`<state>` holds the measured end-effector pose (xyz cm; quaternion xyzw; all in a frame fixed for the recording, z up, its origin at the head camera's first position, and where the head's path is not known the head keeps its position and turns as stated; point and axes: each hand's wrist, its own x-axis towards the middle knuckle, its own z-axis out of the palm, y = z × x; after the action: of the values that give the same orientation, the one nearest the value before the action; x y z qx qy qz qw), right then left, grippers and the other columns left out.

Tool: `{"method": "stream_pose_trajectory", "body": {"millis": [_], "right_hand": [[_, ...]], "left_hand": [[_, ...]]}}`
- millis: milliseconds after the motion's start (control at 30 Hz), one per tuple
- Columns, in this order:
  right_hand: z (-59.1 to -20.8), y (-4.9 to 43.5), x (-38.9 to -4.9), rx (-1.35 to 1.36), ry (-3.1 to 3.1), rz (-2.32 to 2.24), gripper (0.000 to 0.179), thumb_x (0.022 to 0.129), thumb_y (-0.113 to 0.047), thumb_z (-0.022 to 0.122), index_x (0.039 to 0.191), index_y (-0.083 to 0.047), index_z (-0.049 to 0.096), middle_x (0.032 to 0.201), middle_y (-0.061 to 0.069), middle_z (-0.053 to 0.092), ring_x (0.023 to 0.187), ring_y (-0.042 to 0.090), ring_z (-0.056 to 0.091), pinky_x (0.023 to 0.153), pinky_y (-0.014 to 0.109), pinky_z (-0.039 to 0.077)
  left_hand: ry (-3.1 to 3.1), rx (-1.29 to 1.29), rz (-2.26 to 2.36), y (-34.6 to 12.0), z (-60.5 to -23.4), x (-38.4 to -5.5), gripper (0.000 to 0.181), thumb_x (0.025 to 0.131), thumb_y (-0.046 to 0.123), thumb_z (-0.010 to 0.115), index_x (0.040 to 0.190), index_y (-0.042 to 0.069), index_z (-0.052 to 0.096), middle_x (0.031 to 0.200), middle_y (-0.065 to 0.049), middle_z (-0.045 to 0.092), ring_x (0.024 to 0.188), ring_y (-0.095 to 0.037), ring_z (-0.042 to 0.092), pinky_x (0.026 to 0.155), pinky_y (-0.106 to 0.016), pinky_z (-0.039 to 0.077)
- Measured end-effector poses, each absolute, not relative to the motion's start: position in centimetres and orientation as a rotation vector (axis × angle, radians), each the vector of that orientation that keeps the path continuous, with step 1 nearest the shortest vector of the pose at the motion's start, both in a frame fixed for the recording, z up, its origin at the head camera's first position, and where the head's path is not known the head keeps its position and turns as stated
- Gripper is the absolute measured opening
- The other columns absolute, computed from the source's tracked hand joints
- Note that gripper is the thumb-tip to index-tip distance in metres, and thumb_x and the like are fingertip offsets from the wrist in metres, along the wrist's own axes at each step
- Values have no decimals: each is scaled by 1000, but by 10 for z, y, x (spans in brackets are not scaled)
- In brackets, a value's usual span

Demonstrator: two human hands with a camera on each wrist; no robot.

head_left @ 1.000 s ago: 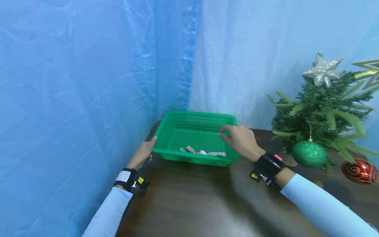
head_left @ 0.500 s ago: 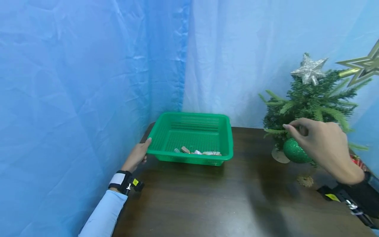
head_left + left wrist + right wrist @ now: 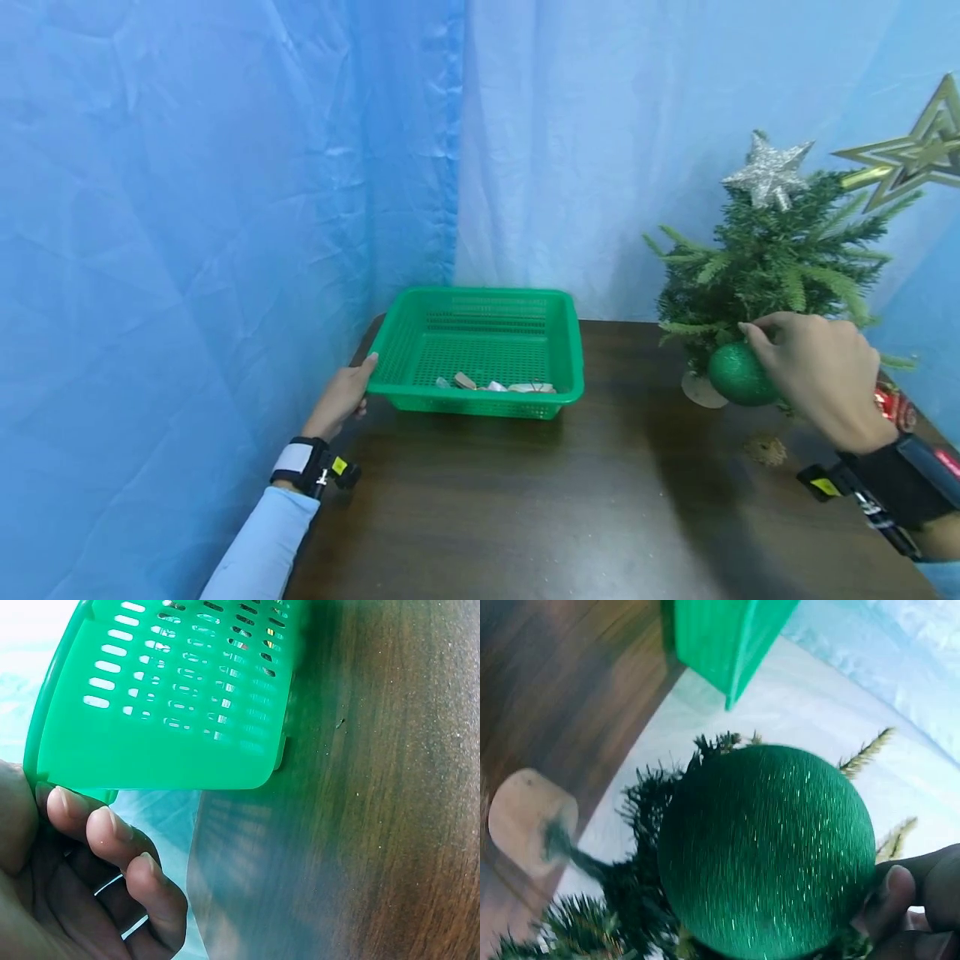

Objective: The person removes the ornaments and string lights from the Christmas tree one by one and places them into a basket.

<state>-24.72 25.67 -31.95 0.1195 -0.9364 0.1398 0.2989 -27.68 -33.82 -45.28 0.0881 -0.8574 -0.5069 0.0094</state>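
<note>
In the head view my left hand [image 3: 341,400] grips the near left corner of a green plastic basket [image 3: 480,400], thumb on the rim. Its fingers [image 3: 112,832] curl under that rim in the left wrist view. My right hand [image 3: 821,375] is at a glittery green bauble [image 3: 738,375] hanging low on a small artificial Christmas tree [image 3: 757,258]. Thumb and fingers [image 3: 892,900] pinch together at the bauble's top edge in the right wrist view; the cap and loop there are hidden.
Several small pale pieces [image 3: 465,381] lie along the near side inside the basket. A silver star [image 3: 768,171] tops the tree, with a gold star [image 3: 918,154] at its right. A red bauble [image 3: 892,404] is behind my right wrist. Blue cloth [image 3: 187,250] hangs around the dark table [image 3: 480,500].
My right hand has moved from over the basket's right side to the green bauble, its fingers now at the bauble's top. The head view has turned right. My left hand stays on the rim.
</note>
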Motion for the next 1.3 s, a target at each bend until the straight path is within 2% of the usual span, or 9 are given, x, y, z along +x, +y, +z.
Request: {"method": "stream_pose_trajectory", "body": {"millis": [200, 367, 533, 767, 933, 1167, 1300], "right_hand": [[-320, 252, -251, 299, -2395, 417, 28, 104, -18, 63, 107, 8, 72, 61, 13, 59, 43, 20, 25, 44, 35, 16], [-310, 244, -255, 281, -2323, 414, 29, 106, -18, 59, 109, 9, 71, 71, 22, 62, 45, 20, 29, 46, 38, 17], [-297, 240, -258, 282, -2303, 406, 30, 107, -17, 58, 110, 9, 71, 66, 21, 60, 43, 20, 28, 45, 37, 16], [-289, 241, -254, 263, -2334, 423, 32, 109, -17, 54, 112, 11, 67, 72, 24, 60, 48, 24, 32, 51, 38, 17], [-292, 243, -246, 259, -2463, 407, 30, 108, -17, 56, 111, 10, 67, 68, 17, 56, 50, 25, 30, 51, 39, 16], [-294, 241, -250, 206, -2553, 368, 29, 106, -18, 60, 107, 10, 70, 52, 8, 44, 48, 23, 25, 49, 35, 14], [-297, 240, -254, 175, -2539, 391, 29, 105, -17, 60, 107, 10, 71, 55, 12, 53, 44, 23, 27, 46, 34, 15]], "left_hand": [[-2690, 276, -1573, -336, -454, -276, 64, 105, 66, 38, 77, 9, 46, 57, 1, 45, 50, -15, 49, 53, -32, 47], [-2669, 288, -1586, -336, -450, -275, 61, 105, 65, 39, 75, 12, 43, 58, 0, 43, 51, -14, 47, 52, -29, 46], [-2676, 301, -1574, -336, -449, -275, 60, 106, 64, 38, 75, 12, 43, 58, 0, 44, 51, -14, 48, 52, -29, 46], [-2674, 291, -1591, -338, -452, -277, 62, 105, 65, 39, 71, 14, 38, 56, 0, 43, 50, -16, 48, 53, -31, 47], [-2678, 274, -1592, -338, -451, -277, 62, 104, 66, 39, 71, 14, 39, 56, 0, 43, 50, -16, 48, 52, -30, 47], [-2668, 272, -1580, -338, -451, -278, 63, 103, 68, 40, 70, 14, 39, 56, 0, 44, 50, -16, 49, 52, -31, 47], [-2674, 283, -1576, -338, -453, -277, 63, 104, 67, 40, 70, 14, 40, 55, 0, 44, 49, -16, 49, 52, -31, 47]]}}
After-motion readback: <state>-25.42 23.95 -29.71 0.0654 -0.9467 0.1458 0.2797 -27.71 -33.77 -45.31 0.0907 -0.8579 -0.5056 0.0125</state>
